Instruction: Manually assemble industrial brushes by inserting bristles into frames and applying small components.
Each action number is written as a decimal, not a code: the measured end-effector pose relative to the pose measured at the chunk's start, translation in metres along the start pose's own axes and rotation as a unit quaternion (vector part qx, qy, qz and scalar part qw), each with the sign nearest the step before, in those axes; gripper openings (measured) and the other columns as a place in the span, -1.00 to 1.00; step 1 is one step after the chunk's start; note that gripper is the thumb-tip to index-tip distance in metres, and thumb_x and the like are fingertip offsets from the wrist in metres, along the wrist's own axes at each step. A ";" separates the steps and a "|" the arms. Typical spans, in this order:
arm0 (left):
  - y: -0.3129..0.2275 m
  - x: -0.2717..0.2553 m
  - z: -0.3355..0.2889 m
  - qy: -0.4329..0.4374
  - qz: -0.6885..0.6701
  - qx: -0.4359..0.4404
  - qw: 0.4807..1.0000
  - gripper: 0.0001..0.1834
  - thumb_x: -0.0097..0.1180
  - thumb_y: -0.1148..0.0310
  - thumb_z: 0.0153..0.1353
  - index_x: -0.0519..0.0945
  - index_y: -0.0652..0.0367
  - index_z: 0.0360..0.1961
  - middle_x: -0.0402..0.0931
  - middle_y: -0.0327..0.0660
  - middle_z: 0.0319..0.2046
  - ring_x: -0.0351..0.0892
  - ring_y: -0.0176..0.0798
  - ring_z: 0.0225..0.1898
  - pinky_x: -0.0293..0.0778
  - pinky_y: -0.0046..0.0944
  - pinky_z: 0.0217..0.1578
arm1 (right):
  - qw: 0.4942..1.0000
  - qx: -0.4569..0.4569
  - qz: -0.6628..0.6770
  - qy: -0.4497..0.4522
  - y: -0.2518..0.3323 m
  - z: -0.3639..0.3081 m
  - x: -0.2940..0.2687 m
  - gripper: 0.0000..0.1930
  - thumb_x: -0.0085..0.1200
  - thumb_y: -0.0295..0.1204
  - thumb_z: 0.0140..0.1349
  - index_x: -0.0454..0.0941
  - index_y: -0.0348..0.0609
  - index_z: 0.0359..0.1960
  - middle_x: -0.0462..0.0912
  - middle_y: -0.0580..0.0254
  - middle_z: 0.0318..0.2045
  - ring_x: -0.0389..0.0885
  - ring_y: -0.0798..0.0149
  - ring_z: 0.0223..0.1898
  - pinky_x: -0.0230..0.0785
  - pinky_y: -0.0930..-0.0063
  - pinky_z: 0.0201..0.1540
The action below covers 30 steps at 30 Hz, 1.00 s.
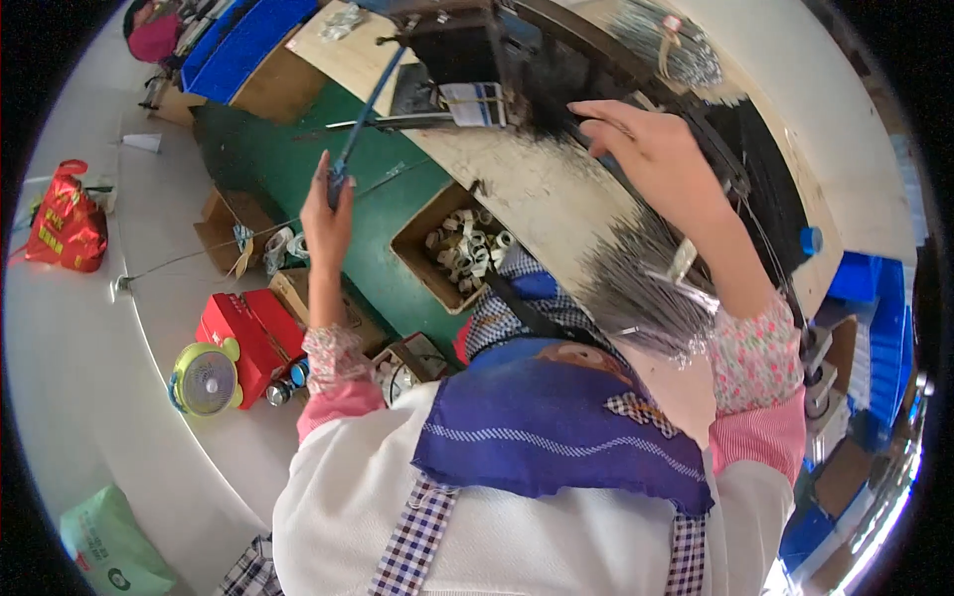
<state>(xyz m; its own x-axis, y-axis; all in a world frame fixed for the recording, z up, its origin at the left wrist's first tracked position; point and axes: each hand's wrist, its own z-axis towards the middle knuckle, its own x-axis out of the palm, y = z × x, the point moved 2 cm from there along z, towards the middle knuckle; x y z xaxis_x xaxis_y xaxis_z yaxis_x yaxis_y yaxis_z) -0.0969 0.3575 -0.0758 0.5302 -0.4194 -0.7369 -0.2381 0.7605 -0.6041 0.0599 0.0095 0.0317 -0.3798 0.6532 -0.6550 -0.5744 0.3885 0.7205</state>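
Note:
My left hand point(327, 221) is closed around the dark grip at the lower end of a slim blue lever point(372, 107). The lever slants up to a dark metal machine point(452, 50) on the workbench. Over the bench, just right of the machine, my right hand point(641, 149) has its fingers stretched out to the left, with nothing visible in them. Below that hand a bundle of thin grey metal wires point(636, 278) lies on the wood. A pale block with bands around it point(474, 103) sits at the machine's front.
A cardboard box of white ring-shaped pieces point(465, 248) stands below the bench edge. Another wire bundle point(676, 50) lies at the far right. On the left are a red box point(248, 343), a small green fan point(207, 379) and a red bag point(68, 223). Blue bins point(865, 328) stand at right.

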 end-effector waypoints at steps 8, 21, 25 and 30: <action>-0.056 0.038 -0.037 -0.058 -0.074 0.008 0.996 -0.43 0.09 0.37 0.27 0.27 0.26 0.29 0.52 -0.10 -0.28 0.48 -0.31 -0.34 0.44 -0.36 -0.25 | 0.932 0.286 0.224 -0.007 0.012 -0.199 -0.042 -0.71 -0.10 -0.30 0.37 0.58 -0.20 -0.07 0.62 0.31 -0.48 0.35 0.56 -0.59 0.26 0.67 -0.50; -0.167 0.084 -0.065 0.039 -0.162 0.012 0.986 -0.71 0.03 0.26 0.30 0.53 0.35 -0.25 0.51 -0.08 -0.36 0.51 -0.26 -0.35 0.43 -0.30 -0.35 | 0.951 0.185 -0.124 -0.217 -0.045 -0.230 -0.042 -0.80 -0.01 -0.46 0.30 0.47 -0.25 -0.08 0.58 -0.06 -0.32 0.61 0.01 -0.33 0.43 0.27 -0.26; -0.162 0.120 -0.026 0.140 -0.370 -0.216 0.893 -0.57 -0.08 0.07 0.35 0.55 0.30 -0.32 0.47 -0.27 -0.60 0.41 -0.41 -0.65 0.30 -0.40 -0.64 | 0.931 0.196 -0.223 -0.212 -0.069 -0.204 -0.043 -0.73 0.08 -0.37 0.26 0.38 -0.16 -0.07 0.57 -0.12 -0.27 0.60 -0.14 -0.31 0.47 0.13 -0.34; -0.167 0.139 -0.001 0.238 -0.425 -0.292 0.823 -0.44 -0.19 -0.09 0.36 0.57 0.24 -0.29 0.48 -0.29 -0.56 0.39 -0.44 -0.63 0.20 -0.43 -0.66 | 0.925 0.201 -0.229 -0.226 -0.087 -0.185 -0.035 -0.75 0.08 -0.32 0.26 0.36 -0.15 -0.16 0.54 -0.06 -0.25 0.59 -0.16 -0.32 0.48 0.12 -0.38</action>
<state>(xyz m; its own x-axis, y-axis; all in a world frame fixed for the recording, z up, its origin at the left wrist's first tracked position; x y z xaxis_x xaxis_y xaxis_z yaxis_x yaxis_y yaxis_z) 0.0157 0.1715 -0.0775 0.3609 -0.9296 0.0750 -0.3704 -0.2166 -0.9033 -0.0106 -0.1677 -0.0499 0.2303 0.5298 -0.8163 -0.2496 0.8429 0.4766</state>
